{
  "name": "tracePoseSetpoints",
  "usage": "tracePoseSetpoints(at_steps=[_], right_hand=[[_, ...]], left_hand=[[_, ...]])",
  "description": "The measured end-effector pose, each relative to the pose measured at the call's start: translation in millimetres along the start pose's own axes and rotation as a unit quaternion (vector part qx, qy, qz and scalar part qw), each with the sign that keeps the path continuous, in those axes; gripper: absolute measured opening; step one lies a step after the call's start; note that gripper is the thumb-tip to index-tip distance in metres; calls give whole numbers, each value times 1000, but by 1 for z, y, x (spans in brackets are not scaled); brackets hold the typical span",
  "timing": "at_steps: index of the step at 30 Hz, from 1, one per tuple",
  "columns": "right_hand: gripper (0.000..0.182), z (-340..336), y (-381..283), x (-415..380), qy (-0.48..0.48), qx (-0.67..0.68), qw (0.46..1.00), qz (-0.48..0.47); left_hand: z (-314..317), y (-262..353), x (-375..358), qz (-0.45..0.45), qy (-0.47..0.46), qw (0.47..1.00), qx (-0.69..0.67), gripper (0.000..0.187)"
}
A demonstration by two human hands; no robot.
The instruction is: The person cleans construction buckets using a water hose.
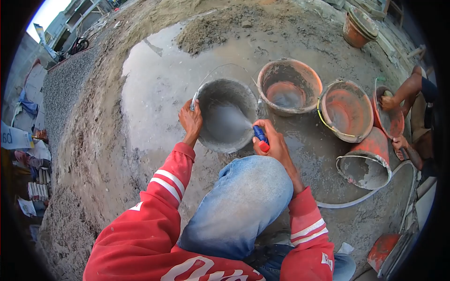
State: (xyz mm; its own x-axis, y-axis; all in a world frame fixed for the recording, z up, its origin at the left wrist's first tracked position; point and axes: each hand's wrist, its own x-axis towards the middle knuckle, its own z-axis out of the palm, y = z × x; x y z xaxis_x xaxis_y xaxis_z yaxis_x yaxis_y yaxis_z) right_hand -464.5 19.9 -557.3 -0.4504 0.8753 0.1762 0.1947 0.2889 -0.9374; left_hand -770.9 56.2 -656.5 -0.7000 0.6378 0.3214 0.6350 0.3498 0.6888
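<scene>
Water sprays from a blue and red nozzle (261, 138) into a grey bucket (250, 97) in front of me. My right hand (276, 146) is wrapped round the nozzle at the bucket's right side. On the left, my left hand (190, 121) grips the bucket's rim, its fingers hooked over the edge. Greyish water (225, 122) lies in the bucket, and the thin wire handle arches behind it. Just right of it stands an orange bucket (282, 86) with some grey liquid inside.
A second orange bucket (347, 110) stands farther right, near a tipped bucket (368, 159). At the right edge a co-worker's hands (389, 100) are at another bucket (393, 122). Stacked buckets (360, 28) stand at the back right. A pale hose (347, 204) curves over wet ground.
</scene>
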Motion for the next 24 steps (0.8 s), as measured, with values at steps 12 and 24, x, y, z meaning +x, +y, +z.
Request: tracePoseSetpoints(at_steps=[12,24], right_hand=[[31,15,4,-2,-55,44,998,6],[31,16,0,-4,-29,88,996,-15]], left_hand=[[-8,-1,-5,-21,-2,1000,-14,44],[-7,7,-6,-37,-25,998,-36,45]])
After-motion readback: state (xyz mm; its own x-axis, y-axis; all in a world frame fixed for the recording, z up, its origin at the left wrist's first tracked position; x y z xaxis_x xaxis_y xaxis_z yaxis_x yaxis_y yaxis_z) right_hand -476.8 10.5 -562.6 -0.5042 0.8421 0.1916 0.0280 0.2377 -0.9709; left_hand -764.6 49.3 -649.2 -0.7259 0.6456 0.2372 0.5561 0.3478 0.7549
